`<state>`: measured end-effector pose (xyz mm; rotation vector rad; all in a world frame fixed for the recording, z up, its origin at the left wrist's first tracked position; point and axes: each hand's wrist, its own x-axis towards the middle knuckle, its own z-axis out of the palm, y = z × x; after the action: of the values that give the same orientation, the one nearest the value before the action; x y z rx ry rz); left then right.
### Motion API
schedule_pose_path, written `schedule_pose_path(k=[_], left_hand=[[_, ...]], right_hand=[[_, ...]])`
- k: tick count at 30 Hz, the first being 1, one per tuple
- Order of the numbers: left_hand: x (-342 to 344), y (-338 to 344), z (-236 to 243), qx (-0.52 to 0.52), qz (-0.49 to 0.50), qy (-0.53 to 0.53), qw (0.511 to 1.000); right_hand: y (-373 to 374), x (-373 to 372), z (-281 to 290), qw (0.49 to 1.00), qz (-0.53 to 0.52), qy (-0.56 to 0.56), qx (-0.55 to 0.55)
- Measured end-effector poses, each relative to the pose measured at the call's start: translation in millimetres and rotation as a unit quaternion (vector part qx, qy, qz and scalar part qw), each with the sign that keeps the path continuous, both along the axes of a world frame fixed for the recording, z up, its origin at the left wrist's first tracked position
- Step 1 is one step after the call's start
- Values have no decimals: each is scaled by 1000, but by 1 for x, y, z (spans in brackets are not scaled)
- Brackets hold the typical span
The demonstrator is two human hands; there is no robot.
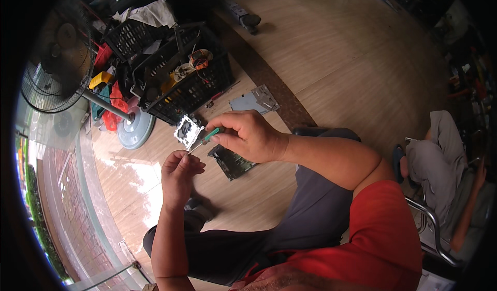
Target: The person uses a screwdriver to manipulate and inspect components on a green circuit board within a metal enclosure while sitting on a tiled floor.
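In my right hand (pixel 253 135) is a screwdriver (pixel 211 134) with a green handle, pinched between thumb and fingers. Its thin shaft slants down to the left. My left hand (pixel 178 174) meets the shaft's tip with thumb and forefinger pressed together; anything small between them is too small to make out. Just beyond the hands a whitish metal frame (pixel 187 131) with cut-outs lies on the floor. Partly covered by my right hand, a dark circuit board (pixel 230 162) lies below it. A flat silver metal plate (pixel 248 102) rests farther off.
Black plastic crates (pixel 186 86) full of tools and parts stand at the far left. Beside them is a standing fan (pixel 135 128) with a round base. Another person's legs (pixel 435 151) are at the right, near a curved metal chair tube (pixel 437 229).
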<state>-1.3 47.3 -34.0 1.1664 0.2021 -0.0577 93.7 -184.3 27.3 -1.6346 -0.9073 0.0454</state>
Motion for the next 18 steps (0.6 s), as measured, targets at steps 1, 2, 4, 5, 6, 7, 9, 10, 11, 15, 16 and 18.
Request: schedule_pose_path(k=[1,2,4,5,6,7,9,10,11,15,16,18], left_hand=[[0,0,0,3,-1,3,1000],[0,0,1,6,-1,5,1000],[0,0,1,9,-2,5,1000],[0,0,1,12,-3,4,1000],[0,0,1,12,-3,4,1000],[0,0,1,14,-2,3,1000],[0,0,0,16,-2,3,1000],[0,-1,0,17,-2,2,1000],[0,-1,0,19,-1,1,1000],[0,-1,0,23,-3,3,1000],[-1,0,-1,27,-6,0,1000],[-1,0,-1,32,-8,-2,999]], right_hand=[[0,0,0,1000,0,3,1],[0,0,0,1000,0,3,1],[0,0,0,1000,1,14,-1],[0,0,0,1000,1,14,-1],[0,0,1,1000,3,12,-1],[0,1,1,1000,5,11,-1],[0,1,-4,1000,5,5,1],[0,2,-6,1000,5,0,3],[1,2,-7,1000,6,0,3],[0,3,-7,1000,7,2,1],[0,3,-7,1000,6,-2,1],[0,4,-7,1000,6,-1,1]])
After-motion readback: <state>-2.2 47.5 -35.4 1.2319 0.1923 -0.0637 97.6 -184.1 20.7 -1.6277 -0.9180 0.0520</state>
